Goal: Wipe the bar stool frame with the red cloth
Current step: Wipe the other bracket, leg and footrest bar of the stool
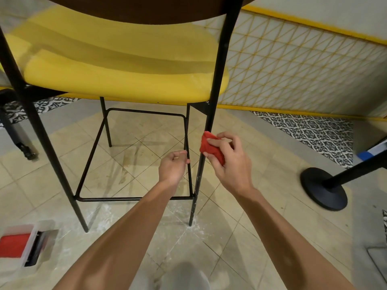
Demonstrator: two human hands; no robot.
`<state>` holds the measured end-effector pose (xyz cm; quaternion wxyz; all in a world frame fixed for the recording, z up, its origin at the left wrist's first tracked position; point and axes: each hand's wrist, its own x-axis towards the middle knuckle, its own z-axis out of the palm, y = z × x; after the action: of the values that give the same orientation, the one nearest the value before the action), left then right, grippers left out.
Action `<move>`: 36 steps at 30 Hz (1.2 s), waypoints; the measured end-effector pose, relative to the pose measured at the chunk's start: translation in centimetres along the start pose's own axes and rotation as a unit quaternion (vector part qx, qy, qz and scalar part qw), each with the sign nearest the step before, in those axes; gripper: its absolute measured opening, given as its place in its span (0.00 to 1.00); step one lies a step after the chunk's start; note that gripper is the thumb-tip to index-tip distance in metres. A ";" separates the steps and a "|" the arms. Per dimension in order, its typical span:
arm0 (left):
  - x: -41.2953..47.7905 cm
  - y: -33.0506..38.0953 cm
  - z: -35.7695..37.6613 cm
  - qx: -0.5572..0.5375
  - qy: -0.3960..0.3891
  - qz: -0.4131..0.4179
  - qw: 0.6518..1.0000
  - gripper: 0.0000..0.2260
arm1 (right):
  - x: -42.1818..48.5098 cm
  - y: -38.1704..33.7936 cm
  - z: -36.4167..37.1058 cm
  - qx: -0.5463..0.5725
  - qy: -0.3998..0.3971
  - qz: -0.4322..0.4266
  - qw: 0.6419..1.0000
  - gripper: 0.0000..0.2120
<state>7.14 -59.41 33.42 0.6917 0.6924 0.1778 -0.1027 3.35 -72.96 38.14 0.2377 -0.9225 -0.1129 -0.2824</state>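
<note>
Bar stool with a yellow padded seat (117, 68) and a thin black metal frame (217, 76) fills the upper half of the frame, standing on a beige tiled floor (230, 231). Dark wooden backrest edge along the top.

Right hand (229, 162), centre right, is clamped on a crumpled red cloth (211, 147); thumb on the cloth's face, fingers curled over its far side. Cloth is pressed against the stool's near right leg (199, 176), about midway between seat and floor. Scuffs and pale marks show on that leg below the cloth.

Left hand (172, 165), just left of the leg, has fingers loosely curled, holding nothing; fingertips sit at the thin vertical rod (187, 130) of the footrest loop. Whether they touch it, cannot tell.

White dusty smears on the floor around the leg's foot.

Lower left of frame: clear plastic box (27, 245) on the floor holding a second red folded cloth (13, 244) and something dark beside it.

Right edge: black round base (323, 190) of a stanchion post. Upper right: white tiled wall with yellow diagonal grid (293, 65).
</note>
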 end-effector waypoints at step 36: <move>2.1 -2.2 0.9 -0.014 -0.027 -0.053 0.998 0.09 | 1.8 3.8 2.5 -0.189 0.035 -0.176 0.965 0.14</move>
<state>8.32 -60.13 30.52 0.6997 0.6691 0.1964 -0.1553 7.34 -74.79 35.94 0.0092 -0.9058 -0.2093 -0.3682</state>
